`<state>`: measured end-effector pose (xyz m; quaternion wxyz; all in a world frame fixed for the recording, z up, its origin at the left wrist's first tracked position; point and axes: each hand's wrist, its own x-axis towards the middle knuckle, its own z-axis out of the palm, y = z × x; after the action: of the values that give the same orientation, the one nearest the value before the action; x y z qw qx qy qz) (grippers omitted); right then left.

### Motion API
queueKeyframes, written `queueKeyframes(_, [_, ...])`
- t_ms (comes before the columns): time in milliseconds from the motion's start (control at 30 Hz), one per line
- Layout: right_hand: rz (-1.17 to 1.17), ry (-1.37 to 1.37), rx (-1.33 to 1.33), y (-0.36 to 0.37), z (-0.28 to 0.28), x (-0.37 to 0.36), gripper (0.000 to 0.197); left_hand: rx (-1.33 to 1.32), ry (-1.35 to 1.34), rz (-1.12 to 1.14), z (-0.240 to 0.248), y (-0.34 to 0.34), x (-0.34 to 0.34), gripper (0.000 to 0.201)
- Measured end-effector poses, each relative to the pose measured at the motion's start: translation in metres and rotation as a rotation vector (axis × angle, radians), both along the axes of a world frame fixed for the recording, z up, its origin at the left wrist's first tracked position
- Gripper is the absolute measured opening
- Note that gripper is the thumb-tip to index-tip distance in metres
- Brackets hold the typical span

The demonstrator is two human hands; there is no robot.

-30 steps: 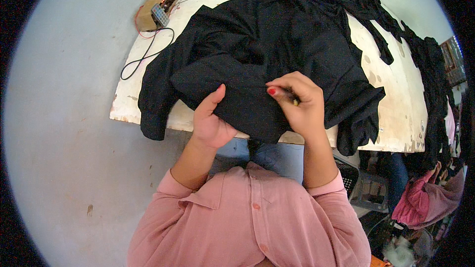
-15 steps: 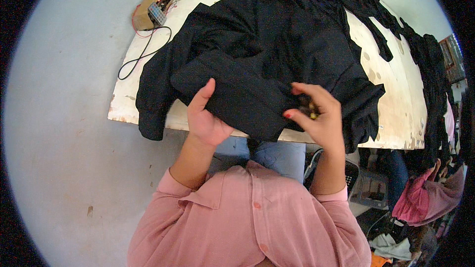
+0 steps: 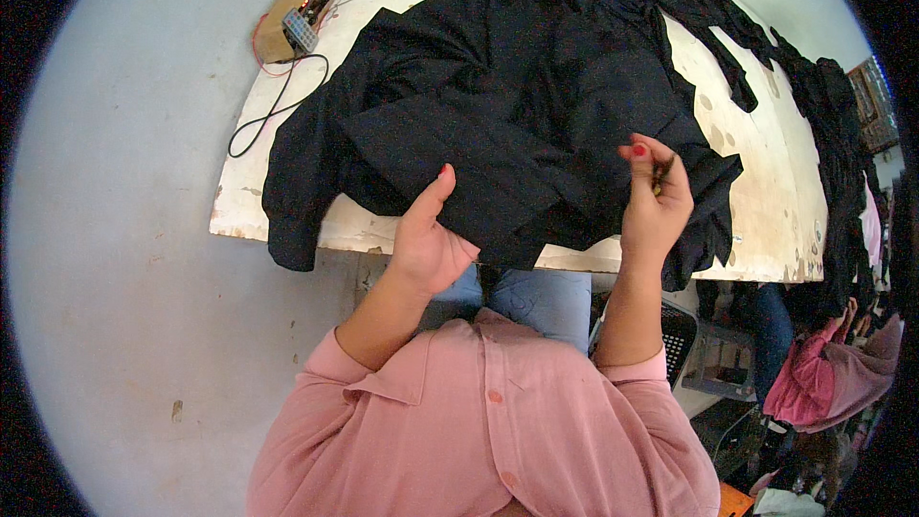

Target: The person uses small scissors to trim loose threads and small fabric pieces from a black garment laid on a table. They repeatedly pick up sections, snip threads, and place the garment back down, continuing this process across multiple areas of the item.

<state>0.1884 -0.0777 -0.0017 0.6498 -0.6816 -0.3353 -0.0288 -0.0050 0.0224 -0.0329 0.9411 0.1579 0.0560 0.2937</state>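
Note:
A large heap of black cloth [image 3: 536, 67] lies crumpled in front of me, its near edge hanging a little over the table edge. My left hand [image 3: 431, 244] holds the near edge of the cloth, thumb on top and fingers hidden underneath. To the right, my right hand [image 3: 659, 196] is raised above the cloth with thumb and fingertips drawn together. Within its curled fingers sits a small dark and yellow thing [image 3: 659, 182], mostly hidden, whose kind I cannot make out.
The cloth lies on a pale, stained table [image 3: 766, 201]. At the far left are a brown box [image 3: 282, 29], a grey remote [image 3: 300, 31] and a looped black cable [image 3: 251, 124]. More black cloth [image 3: 823, 134] drapes along the right. Below stands a grey plastic stool [image 3: 723, 359] near pink cloth [image 3: 804, 388].
My right hand has moved right and up, away from the cloth's near part, and its fingers have closed together. My left hand has shifted slightly right, with the cloth edge in it.

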Motion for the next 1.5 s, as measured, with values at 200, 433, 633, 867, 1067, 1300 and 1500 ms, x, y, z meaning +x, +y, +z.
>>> queueKeyframes(200, [0.193,-0.670,-0.016,-0.008,0.002,-0.030,0.039,-0.011,0.013,-0.054,0.004,0.000,0.003,0.044])
queueKeyframes(433, [0.572,-0.546,-0.167,-0.009,-0.004,-0.040,0.027,-0.109,-0.059,-0.096,0.003,0.005,0.004,0.047])
queueKeyframes(633, [0.549,-0.494,-0.133,-0.012,0.009,-0.030,0.056,-0.147,-0.014,-0.045,0.016,0.002,0.007,0.048])
queueKeyframes(867, [0.283,-0.590,-0.144,0.001,-0.021,-0.037,0.047,0.563,0.424,-0.017,0.012,0.002,-0.002,0.058])
queueKeyframes(1067, [0.349,-0.256,-0.116,0.002,0.013,-0.011,0.021,1.169,0.990,0.996,0.002,0.038,-0.015,0.079])
queueKeyframes(1300, [0.519,-0.095,-0.225,-0.005,0.062,-0.008,0.031,1.592,0.768,1.242,0.067,0.079,-0.016,0.053])
queueKeyframes(1500, [0.159,-0.541,-0.327,0.001,0.069,0.006,0.037,1.210,0.524,0.712,0.098,0.080,-0.027,0.013])
